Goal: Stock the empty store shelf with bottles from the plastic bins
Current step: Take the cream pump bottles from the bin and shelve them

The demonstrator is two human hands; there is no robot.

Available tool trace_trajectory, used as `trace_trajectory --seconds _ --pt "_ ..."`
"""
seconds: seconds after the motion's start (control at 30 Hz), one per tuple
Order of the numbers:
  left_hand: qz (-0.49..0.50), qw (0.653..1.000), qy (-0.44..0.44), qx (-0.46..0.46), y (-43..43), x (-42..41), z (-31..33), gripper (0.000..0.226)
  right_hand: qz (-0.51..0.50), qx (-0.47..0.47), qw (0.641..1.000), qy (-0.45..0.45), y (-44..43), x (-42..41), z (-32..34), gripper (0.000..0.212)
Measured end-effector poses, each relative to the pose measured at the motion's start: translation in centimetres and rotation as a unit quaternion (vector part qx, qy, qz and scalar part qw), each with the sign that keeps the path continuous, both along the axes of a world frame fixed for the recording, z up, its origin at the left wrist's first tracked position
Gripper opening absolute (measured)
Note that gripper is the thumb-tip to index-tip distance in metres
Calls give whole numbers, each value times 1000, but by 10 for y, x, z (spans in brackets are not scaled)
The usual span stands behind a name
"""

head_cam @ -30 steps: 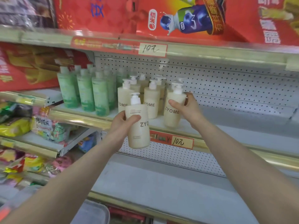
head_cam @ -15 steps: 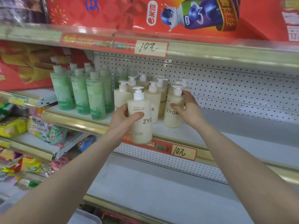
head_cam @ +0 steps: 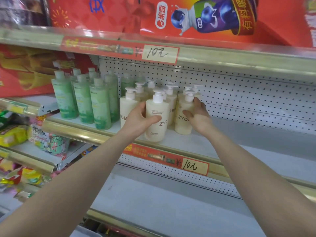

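Note:
My left hand [head_cam: 138, 118] grips a cream pump bottle [head_cam: 156, 124] marked ZYO, held at the front edge of the middle shelf [head_cam: 191, 145]. My right hand [head_cam: 198, 115] grips a second cream pump bottle [head_cam: 183, 120] that stands on the shelf, just right of the first. Behind them stand several more cream pump bottles [head_cam: 130, 106]. To their left is a group of green bottles [head_cam: 100, 106].
The shelf right of my hands is bare white board before a perforated back panel [head_cam: 248, 100]. Price tags [head_cam: 195, 166] read 10. Red boxes [head_cam: 205, 16] fill the top shelf. Snack packs [head_cam: 13, 134] lie on the left shelves. The lower shelf [head_cam: 171, 199] is bare.
My left hand has raised its cream bottle from below the shelf edge up to shelf level, beside the others. My right hand has stayed on the rightmost bottle.

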State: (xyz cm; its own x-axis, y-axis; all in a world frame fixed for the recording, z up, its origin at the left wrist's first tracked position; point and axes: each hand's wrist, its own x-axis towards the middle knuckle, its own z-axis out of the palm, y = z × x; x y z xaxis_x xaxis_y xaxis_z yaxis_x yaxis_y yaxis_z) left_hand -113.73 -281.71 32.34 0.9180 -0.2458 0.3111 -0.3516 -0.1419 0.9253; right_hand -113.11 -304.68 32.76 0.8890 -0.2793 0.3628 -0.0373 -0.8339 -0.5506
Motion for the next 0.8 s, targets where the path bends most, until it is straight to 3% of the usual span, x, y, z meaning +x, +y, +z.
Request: trace_trajectory --seconds 0.3,0.53,0.8 --pt "13 999 5 42 -5 3 -13 48 -6 18 1000 -11 0 -4 -3 71" --pt "134 985 -52 99 -16 -1 -28 84 -4 44 998 -48 1 -12 -6 71" --pt "83 990 -54 96 -11 -3 -28 71 36 38 998 -29 4 -22 -3 70"
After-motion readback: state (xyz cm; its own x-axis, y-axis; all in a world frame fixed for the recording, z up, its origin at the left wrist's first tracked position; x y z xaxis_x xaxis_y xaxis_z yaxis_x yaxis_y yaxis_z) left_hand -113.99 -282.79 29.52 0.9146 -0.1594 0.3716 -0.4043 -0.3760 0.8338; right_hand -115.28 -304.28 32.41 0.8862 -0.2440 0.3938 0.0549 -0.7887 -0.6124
